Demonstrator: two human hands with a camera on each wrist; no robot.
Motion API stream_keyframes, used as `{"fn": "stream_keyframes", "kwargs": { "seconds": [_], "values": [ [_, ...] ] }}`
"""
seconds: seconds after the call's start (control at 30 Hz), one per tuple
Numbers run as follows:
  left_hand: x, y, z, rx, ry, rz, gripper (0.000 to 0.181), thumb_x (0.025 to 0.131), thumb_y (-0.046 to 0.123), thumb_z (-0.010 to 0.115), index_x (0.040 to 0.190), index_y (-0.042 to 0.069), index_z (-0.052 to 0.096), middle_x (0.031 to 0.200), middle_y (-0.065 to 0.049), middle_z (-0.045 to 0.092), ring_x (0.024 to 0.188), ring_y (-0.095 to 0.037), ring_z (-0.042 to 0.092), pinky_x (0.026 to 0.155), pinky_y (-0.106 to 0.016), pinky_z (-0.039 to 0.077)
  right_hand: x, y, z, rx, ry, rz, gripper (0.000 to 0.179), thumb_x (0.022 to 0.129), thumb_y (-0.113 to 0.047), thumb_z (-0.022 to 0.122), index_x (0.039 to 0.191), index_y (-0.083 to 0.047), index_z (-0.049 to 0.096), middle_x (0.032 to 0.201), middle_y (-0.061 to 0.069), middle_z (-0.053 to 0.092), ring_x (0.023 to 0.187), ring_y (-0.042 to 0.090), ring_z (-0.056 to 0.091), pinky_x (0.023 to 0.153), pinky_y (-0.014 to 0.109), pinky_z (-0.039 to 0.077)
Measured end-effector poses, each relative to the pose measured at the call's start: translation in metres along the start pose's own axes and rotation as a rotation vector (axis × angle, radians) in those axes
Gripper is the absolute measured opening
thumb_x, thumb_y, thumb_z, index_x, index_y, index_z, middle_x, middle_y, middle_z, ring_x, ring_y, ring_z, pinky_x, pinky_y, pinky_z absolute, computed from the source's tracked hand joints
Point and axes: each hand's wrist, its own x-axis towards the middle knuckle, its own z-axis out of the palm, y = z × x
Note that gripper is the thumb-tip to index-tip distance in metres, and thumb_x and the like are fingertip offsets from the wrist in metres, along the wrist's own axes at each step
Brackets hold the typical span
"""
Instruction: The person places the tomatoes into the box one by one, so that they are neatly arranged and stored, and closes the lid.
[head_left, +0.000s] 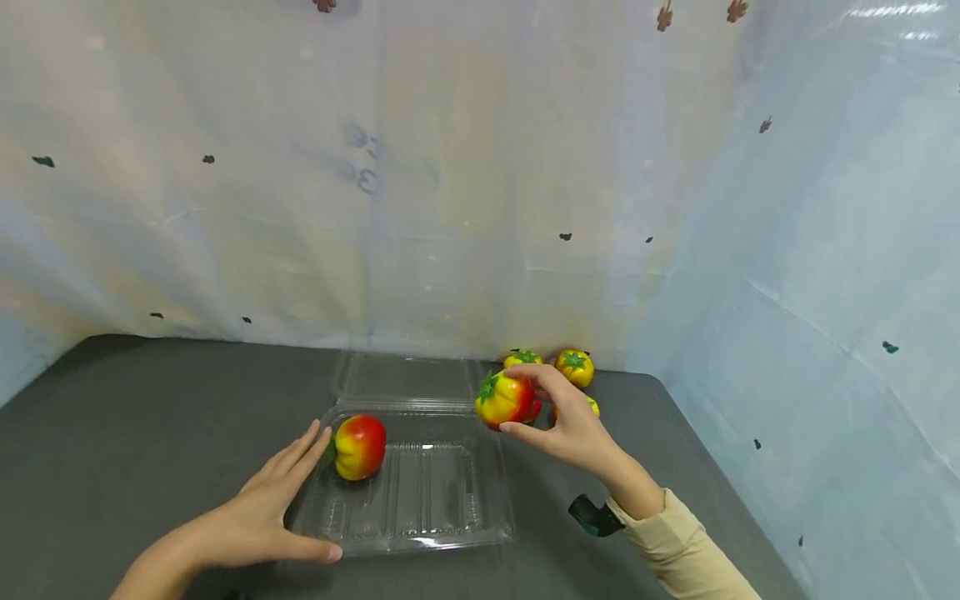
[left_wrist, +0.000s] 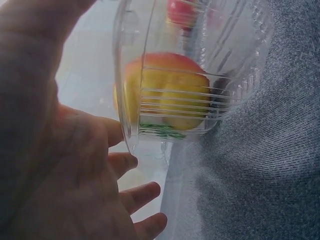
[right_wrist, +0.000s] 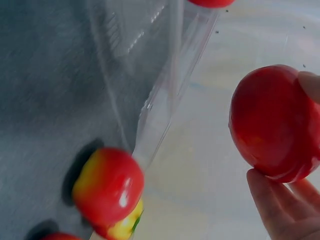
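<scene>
My right hand [head_left: 576, 432] grips a red-and-yellow bell pepper [head_left: 501, 402] between thumb and fingers, raised by the right rim of a clear plastic box [head_left: 442, 540]. Its smooth red underside shows in the right wrist view, the fingertips [right_wrist: 260, 187] against it. Another bell pepper [head_left: 362, 447] lies on its side at the left end of the box, green stem end to the left. Beside that end my left hand [head_left: 258, 515] is spread, fingers straight and thumb apart. In the left wrist view its fingertips [left_wrist: 125, 162] are right at the box rim.
More peppers stand behind the right hand, among them one yellow pepper [head_left: 574, 367] at the back wall, some partly hidden. The box's clear lid [head_left: 408, 379] lies folded back towards the wall. A dark grey table [head_left: 187, 400] meets plastic-sheeted walls at the back and right.
</scene>
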Motion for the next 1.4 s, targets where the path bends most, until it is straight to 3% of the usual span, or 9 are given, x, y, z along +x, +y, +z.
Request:
{"fn": "stream_keyframes", "kwargs": {
  "seconds": [0.3, 0.67, 1.07, 1.4],
  "values": [
    [0.001, 0.001, -0.001, 0.009, 0.003, -0.012, 0.119, 0.073, 0.043, 0.080, 0.156, 0.020, -0.003, 0.160, -0.021, -0.006, 0.135, -0.061, 0.009, 0.084, -0.084, 0.019, 0.023, -0.013, 0.017, 0.029, -0.101, 0.036, 0.059, 0.078, -0.019, 0.081, 0.130, -0.012, 0.052, 0.127, 0.002, 0.056, 0.107, 0.015, 0.059, 0.090, 0.031, 0.053],
    [0.002, 0.002, -0.001, 0.025, 0.010, -0.008, 0.120, 0.072, 0.045, 0.080, 0.156, 0.020, -0.002, 0.160, -0.022, -0.005, 0.135, -0.059, 0.010, 0.086, -0.083, 0.019, 0.041, -0.022, 0.024, -0.065, -0.199, -0.066, 0.058, 0.078, -0.021, 0.081, 0.128, -0.011, 0.054, 0.127, 0.001, 0.057, 0.104, 0.013, 0.056, 0.088, 0.027, 0.052],
    [0.002, 0.005, 0.001, 0.013, -0.002, -0.031, 0.120, 0.072, 0.045, 0.080, 0.156, 0.020, -0.002, 0.160, -0.020, -0.007, 0.136, -0.060, 0.007, 0.086, -0.083, 0.017, 0.052, -0.030, 0.039, -0.054, -0.324, 0.006, 0.057, 0.080, -0.025, 0.079, 0.130, -0.016, 0.053, 0.123, -0.004, 0.057, 0.105, 0.010, 0.055, 0.091, 0.030, 0.050],
    [0.003, 0.009, 0.002, 0.000, -0.008, -0.039, 0.120, 0.072, 0.046, 0.080, 0.156, 0.020, -0.002, 0.160, -0.020, -0.007, 0.136, -0.060, 0.005, 0.086, -0.084, 0.014, 0.058, -0.033, 0.051, -0.085, -0.438, 0.028, 0.055, 0.083, -0.022, 0.076, 0.132, -0.014, 0.054, 0.127, 0.003, 0.056, 0.107, 0.016, 0.055, 0.090, 0.032, 0.051]
  ]
}}
